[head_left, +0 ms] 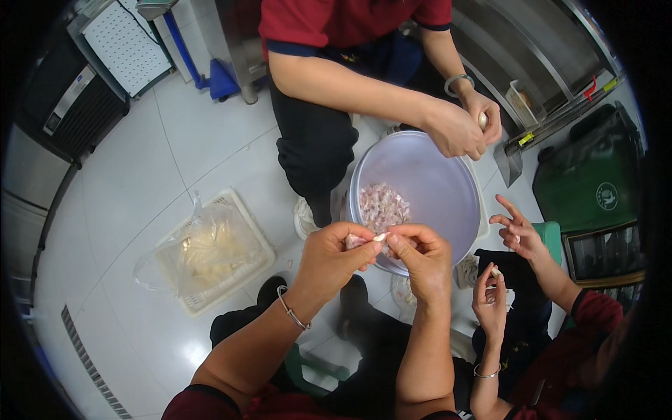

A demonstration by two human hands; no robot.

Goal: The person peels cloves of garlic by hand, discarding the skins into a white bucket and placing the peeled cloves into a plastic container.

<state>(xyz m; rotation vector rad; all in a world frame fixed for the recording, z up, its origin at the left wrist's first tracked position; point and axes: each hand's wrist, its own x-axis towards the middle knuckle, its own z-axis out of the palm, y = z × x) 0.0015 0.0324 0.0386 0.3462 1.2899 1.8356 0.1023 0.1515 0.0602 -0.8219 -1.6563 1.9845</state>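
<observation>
My left hand [332, 260] and my right hand [423, 255] meet over the near rim of a pale round plastic basin [448, 203]. Between their fingertips they pinch a small garlic clove [379, 237] with pinkish skin. A heap of pink-white garlic skins [382, 206] lies in the bottom of the basin. A thin bracelet circles my left wrist.
A person in a red shirt sits across the basin, holding a clove in both hands [463, 127]. Another person's hands [505, 262] work at the right. A white crate [241, 231] with a clear plastic bag of peeled cloves [203, 252] sits on the white tile floor at left. A green bin [595, 175] stands at right.
</observation>
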